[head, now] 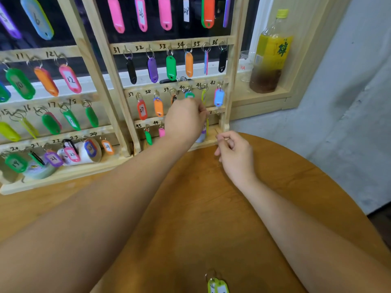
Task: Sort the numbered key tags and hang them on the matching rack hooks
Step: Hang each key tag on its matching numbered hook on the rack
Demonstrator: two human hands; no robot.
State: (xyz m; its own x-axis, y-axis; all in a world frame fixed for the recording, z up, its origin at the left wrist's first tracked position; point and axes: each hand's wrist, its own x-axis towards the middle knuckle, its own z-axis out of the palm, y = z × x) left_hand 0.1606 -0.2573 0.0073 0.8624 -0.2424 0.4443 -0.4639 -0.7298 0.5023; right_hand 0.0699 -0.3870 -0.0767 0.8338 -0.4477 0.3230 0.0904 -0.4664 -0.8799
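Observation:
Two wooden key racks stand at the table's back; the right rack (229,85) has hooks numbered 31 to 48, most with coloured tags. My left hand (185,119) reaches into its bottom row and pinches the ring of a pale purple tag (201,136) that hangs below my fingers, beside a lime tag (207,126). My right hand (234,153) hovers just right of it near the rack's lower right corner, fingers loosely curled, holding nothing. Two lime-green tags (218,286) on rings lie on the table at the near edge.
The left rack (69,49) holds tags on hooks numbered up to 24, with tape rolls (88,153) on its base. A yellow-labelled bottle (270,53) stands on the window sill at right. A black tag (167,81) lies on the rail under hook 33. The round wooden table (275,187) spans the foreground.

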